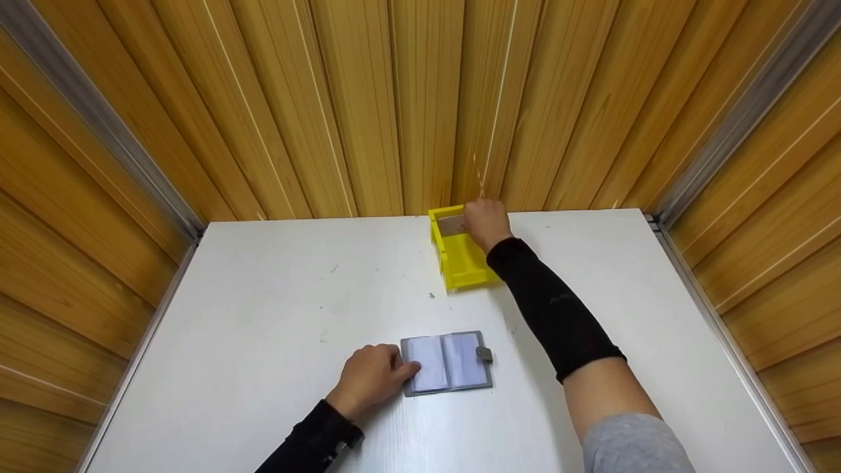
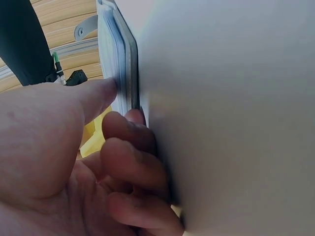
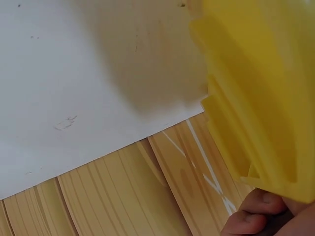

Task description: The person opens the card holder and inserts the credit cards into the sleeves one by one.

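At the back of the table stands a yellow bin [image 1: 468, 277] with a pale, flat card [image 1: 451, 226] upright inside near its far wall. My right hand [image 1: 487, 222] is over the bin's far right side, fingers curled down at the card's right end. In the right wrist view, curled fingers [image 3: 251, 214] show beyond the bin's ribbed wall, with their grip mostly hidden. Nearer the front lies an open grey card holder [image 1: 447, 362] with clear sleeves and a snap strap. My left hand [image 1: 376, 374] pinches its left edge, thumb on top and curled fingers at the cover.
The white table [image 1: 276, 315] meets a wood-slat wall [image 1: 368, 118] just behind the bin. Slatted panels with metal rails [image 1: 729, 341] bound both sides. Small scuff marks dot the tabletop.
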`<state>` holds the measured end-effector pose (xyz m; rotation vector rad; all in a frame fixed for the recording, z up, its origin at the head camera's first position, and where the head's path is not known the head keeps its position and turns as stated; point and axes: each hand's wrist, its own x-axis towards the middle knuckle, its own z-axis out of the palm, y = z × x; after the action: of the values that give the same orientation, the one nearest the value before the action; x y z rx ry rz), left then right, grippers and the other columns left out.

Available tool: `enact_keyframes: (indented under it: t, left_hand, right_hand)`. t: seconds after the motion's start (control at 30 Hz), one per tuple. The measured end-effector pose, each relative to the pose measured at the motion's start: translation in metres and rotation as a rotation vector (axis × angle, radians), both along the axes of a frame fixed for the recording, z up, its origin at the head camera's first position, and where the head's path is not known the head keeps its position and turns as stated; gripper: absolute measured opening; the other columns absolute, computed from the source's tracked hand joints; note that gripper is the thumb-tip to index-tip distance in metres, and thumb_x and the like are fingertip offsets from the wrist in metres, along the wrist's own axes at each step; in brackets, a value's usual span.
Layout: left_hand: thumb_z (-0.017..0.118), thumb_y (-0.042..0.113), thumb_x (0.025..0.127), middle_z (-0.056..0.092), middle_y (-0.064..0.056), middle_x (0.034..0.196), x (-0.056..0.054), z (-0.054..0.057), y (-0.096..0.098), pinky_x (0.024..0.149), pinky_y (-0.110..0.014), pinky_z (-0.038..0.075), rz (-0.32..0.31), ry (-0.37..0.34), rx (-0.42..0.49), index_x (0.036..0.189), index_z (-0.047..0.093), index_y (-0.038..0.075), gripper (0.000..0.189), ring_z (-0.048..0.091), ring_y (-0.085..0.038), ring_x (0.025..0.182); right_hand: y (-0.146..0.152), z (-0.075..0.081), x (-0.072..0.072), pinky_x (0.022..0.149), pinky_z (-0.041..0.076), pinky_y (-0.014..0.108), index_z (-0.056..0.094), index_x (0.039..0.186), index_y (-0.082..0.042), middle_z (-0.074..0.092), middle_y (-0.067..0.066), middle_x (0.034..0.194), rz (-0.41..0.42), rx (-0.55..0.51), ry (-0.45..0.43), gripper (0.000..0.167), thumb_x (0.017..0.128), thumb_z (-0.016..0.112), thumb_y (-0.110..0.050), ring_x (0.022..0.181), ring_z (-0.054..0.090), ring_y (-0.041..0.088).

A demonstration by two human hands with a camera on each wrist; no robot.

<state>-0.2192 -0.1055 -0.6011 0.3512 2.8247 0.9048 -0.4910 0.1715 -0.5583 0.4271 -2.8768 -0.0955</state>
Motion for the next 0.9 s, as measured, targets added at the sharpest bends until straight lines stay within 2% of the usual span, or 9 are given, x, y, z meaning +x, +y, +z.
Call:
enact_keyframes:
  t: [0.17,0.3,0.53,0.9]
  left_hand:
    - [0.081,0.047,0.098,0.042,0.012,0.058,0.0007,0.0009,-0.0005,0.056,-0.027,0.032,0.002,-0.011,0.006,0.068,0.057,0.021,0.046,0.044,-0.008,0.058]
    - [0.080,0.047,0.098,0.042,0.012,0.059,0.0004,0.0009,-0.0001,0.056,-0.026,0.032,0.002,-0.011,0.002,0.068,0.056,0.021,0.047,0.043,-0.008,0.058]
    - [0.080,0.048,0.098,0.044,0.011,0.060,-0.0001,0.0002,0.0005,0.056,-0.027,0.033,0.006,-0.015,-0.005,0.068,0.055,0.021,0.047,0.044,-0.008,0.058]
    - [0.080,0.048,0.098,0.044,0.011,0.060,-0.0003,0.0005,-0.0002,0.057,-0.027,0.033,0.007,-0.028,-0.004,0.068,0.055,0.021,0.048,0.045,-0.009,0.059]
  right_hand:
    - [0.0012,-0.0008,0.0002,0.081,0.064,0.050,0.082,0.104,-0.001,0.080,0.016,0.093,-0.029,-0.065,-0.029,0.014,0.107,0.069,-0.006,0.085,0.077,0.031]
    - [0.0023,-0.0035,-0.0003,0.076,0.065,0.048,0.077,0.116,0.002,0.080,0.018,0.095,-0.025,-0.070,0.024,0.014,0.107,0.068,-0.005,0.083,0.079,0.032]
    - [0.0021,-0.0041,-0.0011,0.073,0.066,0.046,0.071,0.132,0.003,0.081,0.018,0.093,-0.015,-0.033,0.092,0.039,0.102,0.082,-0.019,0.079,0.079,0.030]
    - [0.0004,0.0046,-0.0015,0.077,0.066,0.049,0.076,0.127,0.001,0.080,0.019,0.095,-0.002,-0.010,0.064,0.027,0.105,0.076,-0.016,0.083,0.079,0.034]
